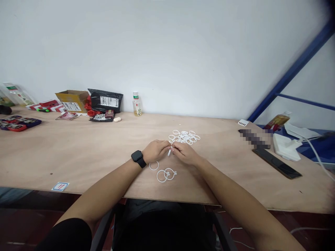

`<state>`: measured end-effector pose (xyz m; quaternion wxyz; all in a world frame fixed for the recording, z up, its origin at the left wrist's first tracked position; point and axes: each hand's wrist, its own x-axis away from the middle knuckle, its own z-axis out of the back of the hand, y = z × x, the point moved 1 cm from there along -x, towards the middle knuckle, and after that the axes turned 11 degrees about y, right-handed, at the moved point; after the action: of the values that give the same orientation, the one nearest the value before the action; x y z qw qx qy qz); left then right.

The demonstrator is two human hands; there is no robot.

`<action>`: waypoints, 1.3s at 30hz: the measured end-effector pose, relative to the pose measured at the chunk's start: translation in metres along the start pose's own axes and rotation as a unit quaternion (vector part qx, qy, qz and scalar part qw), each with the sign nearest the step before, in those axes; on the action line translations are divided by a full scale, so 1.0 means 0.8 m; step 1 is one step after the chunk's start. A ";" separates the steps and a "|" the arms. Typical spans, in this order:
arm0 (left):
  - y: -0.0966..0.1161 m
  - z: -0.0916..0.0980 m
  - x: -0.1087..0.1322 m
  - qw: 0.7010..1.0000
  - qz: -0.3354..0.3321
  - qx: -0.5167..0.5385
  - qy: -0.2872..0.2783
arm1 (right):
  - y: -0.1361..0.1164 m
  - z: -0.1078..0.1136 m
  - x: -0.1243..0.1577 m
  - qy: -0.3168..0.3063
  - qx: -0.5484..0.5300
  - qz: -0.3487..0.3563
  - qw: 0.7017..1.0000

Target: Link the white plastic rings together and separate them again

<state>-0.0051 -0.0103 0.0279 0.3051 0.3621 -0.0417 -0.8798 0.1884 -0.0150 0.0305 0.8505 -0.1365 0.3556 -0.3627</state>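
My left hand (157, 150) and my right hand (185, 152) meet above the table, fingers closed in a pinch. Between their fingertips is a white plastic ring (169, 152), seen nearly edge-on and partly covered by the fingers. Just beyond the hands lies a loose pile of similar white rings (184, 137). Nearer to me, two overlapping rings with small tabs (166, 175) rest on the wood. A single plain-looking ring (150, 166) lies by my left wrist, partly hidden.
On the wooden table (104, 150), a bottle (137, 104), a black parcel (107, 101) and an open carton (72, 99) stand along the wall. At the right are a phone (277, 163), a white power strip (286, 148) and its cable. A numbered card (60, 186) lies near the front edge.
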 end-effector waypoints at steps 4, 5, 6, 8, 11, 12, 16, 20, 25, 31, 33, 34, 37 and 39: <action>0.000 0.004 0.000 0.998 0.016 0.055 0.001 | -0.002 -0.003 -0.001 0.004 -0.013 0.008 1.000; 0.000 0.005 0.000 0.997 0.018 0.070 0.000 | -0.002 -0.004 -0.001 0.006 -0.017 0.010 1.000; 0.000 0.005 0.001 0.996 0.019 0.084 -0.002 | -0.001 -0.005 0.000 0.007 -0.019 0.011 1.000; -0.001 0.004 0.001 0.994 0.025 0.103 -0.011 | 0.000 -0.006 0.000 0.011 -0.016 0.009 1.000; -0.004 0.002 0.001 0.994 0.054 0.098 -0.008 | 0.002 -0.008 -0.001 0.033 -0.022 -0.029 0.999; -0.005 0.002 0.001 0.994 0.064 0.093 0.001 | 0.002 -0.010 -0.001 0.047 -0.040 -0.050 0.997; -0.008 -0.001 0.001 0.992 0.089 0.086 0.023 | 0.002 -0.015 -0.002 0.119 -0.111 -0.097 0.982; -0.014 0.000 0.002 0.988 0.104 0.110 -0.017 | 0.008 -0.013 -0.004 0.158 -0.047 -0.085 0.983; -0.029 0.014 0.010 0.989 0.084 0.044 -0.113 | 0.037 0.006 -0.009 0.215 0.078 -0.099 0.968; -0.041 0.020 0.018 0.974 0.119 -0.048 -0.185 | 0.031 0.008 -0.007 0.092 0.020 -0.101 0.990; -0.044 0.018 0.017 0.974 0.127 -0.058 -0.180 | 0.009 -0.001 -0.002 -0.008 -0.032 -0.062 0.998; -0.045 0.016 0.016 0.974 0.129 -0.060 -0.174 | -0.003 -0.005 0.002 -0.052 -0.043 -0.038 0.997; -0.049 0.010 0.015 0.981 0.115 -0.063 -0.146 | -0.030 -0.017 0.009 -0.158 -0.046 0.001 0.986; -0.051 0.006 0.015 0.985 0.096 -0.066 -0.127 | -0.036 -0.023 0.011 -0.186 -0.030 0.006 0.982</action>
<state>-0.0360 0.0152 0.0120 0.4034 0.2204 -0.0569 -0.8863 0.1649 -0.0414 0.0274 0.8996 -0.2248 0.2024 -0.3150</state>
